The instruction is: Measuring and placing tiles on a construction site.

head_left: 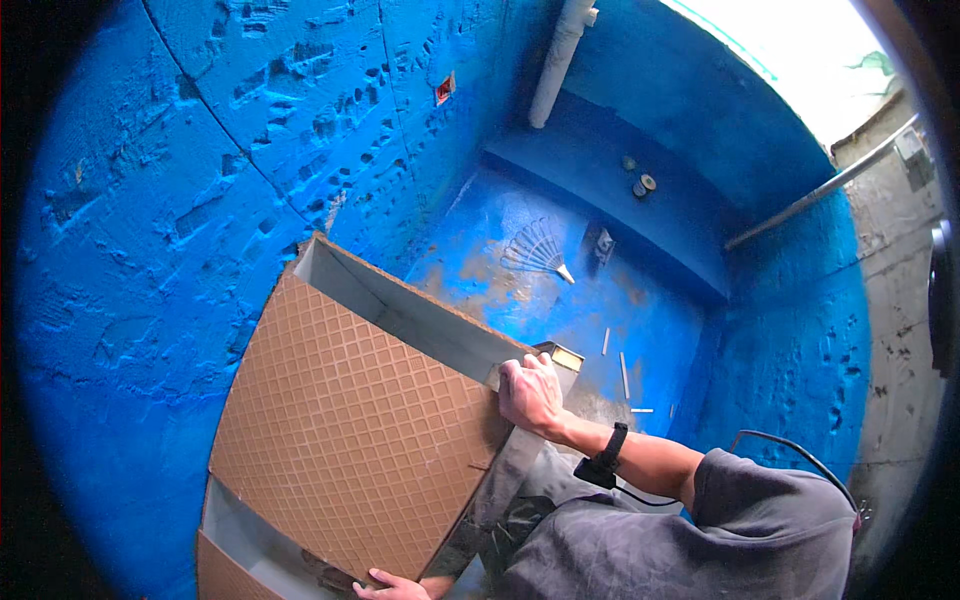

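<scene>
A large brown tile panel (355, 420) with a raised square grid over its face leans in front of me, tilted to the left. Grey inner faces (400, 315) show behind its top edge, so it seems joined to other pieces in a box-like shape. My right hand (532, 393) is closed over the panel's upper right corner, fingers curled round the edge. At the bottom rim of the picture my left hand (395, 588) grips the panel's lower edge; part of it is cut off. A second brown gridded piece (225, 575) shows at the lower left.
A fan-shaped rake head (537, 250) lies on the blue floor, with several thin white strips (624, 375) nearer. A small box (566, 356) sits just beyond my right hand. Rough blue walls (150, 300) stand close on the left; a white pipe (560, 65) runs down the far corner.
</scene>
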A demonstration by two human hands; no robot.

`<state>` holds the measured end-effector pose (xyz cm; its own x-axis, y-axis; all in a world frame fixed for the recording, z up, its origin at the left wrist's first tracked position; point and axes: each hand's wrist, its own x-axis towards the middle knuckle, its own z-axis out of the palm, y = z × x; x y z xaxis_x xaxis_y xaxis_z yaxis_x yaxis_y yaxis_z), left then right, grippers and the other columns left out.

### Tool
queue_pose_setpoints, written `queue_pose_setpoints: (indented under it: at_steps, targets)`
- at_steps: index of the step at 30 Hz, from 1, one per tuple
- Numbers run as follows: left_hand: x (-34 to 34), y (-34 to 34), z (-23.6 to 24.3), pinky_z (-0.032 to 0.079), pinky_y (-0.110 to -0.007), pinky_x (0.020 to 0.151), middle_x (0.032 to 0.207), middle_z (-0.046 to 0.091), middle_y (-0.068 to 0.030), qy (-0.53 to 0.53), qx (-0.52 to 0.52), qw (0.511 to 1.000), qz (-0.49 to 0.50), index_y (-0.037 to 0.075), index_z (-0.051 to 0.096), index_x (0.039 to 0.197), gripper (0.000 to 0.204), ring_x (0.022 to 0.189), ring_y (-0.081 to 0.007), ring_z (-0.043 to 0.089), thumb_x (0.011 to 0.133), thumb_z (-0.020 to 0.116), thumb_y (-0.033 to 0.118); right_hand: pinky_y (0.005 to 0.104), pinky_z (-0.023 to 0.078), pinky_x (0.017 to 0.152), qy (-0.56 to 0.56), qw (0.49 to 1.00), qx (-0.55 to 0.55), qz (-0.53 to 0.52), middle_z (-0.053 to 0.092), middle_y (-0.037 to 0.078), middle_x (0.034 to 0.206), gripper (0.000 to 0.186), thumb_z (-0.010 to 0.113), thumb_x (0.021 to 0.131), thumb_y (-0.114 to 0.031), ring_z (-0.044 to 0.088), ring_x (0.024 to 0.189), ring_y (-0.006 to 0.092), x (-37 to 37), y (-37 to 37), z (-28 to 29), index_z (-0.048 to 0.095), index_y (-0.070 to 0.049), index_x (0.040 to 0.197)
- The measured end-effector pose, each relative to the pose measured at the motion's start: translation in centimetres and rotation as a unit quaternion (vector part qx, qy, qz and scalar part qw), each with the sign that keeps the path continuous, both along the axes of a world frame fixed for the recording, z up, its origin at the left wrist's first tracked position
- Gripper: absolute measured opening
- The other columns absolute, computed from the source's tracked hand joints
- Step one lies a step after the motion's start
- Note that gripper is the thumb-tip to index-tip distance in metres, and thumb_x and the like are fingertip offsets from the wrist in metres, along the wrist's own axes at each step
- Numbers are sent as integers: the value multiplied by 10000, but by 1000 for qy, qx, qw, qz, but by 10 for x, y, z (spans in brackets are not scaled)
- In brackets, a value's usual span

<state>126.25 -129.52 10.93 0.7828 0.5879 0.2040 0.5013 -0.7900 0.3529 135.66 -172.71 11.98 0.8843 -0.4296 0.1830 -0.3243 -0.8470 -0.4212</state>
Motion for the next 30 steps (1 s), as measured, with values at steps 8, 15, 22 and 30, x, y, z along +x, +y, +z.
queue_pose_setpoints:
  at_steps: [8,15,22,30]
  targets:
    - [1,-6,8,512,-556,907,1197,606,-345,6,-15,1000,3,-59,461,1352,590,1048,-499,626,969,667,340,442,420,823,37,999,35,0,649,180,728,137,659,752,-125,596,818,341,-3,-2,-2,641,-39,858]
    - [0,-5,5,509,-554,908,1193,597,-357,5,13,1000,-10,-64,441,1363,604,1045,-508,620,972,664,339,451,425,801,28,999,40,-8,618,182,750,145,683,728,-132,591,814,347,-3,-2,-3,640,-42,833]
    - [2,-10,15,514,-560,885,1145,619,-357,27,0,1000,9,-63,401,1390,637,1027,-510,625,974,660,344,456,413,775,5,999,43,-1,602,181,718,74,648,797,-105,576,736,353,-1,0,0,609,-43,799]
    - [3,-7,10,524,-540,884,1144,631,-331,45,2,999,9,-61,414,1403,624,1024,-479,631,998,617,368,474,420,794,-67,998,-2,11,633,116,862,128,662,788,-87,560,929,341,-8,-16,12,620,-74,908]
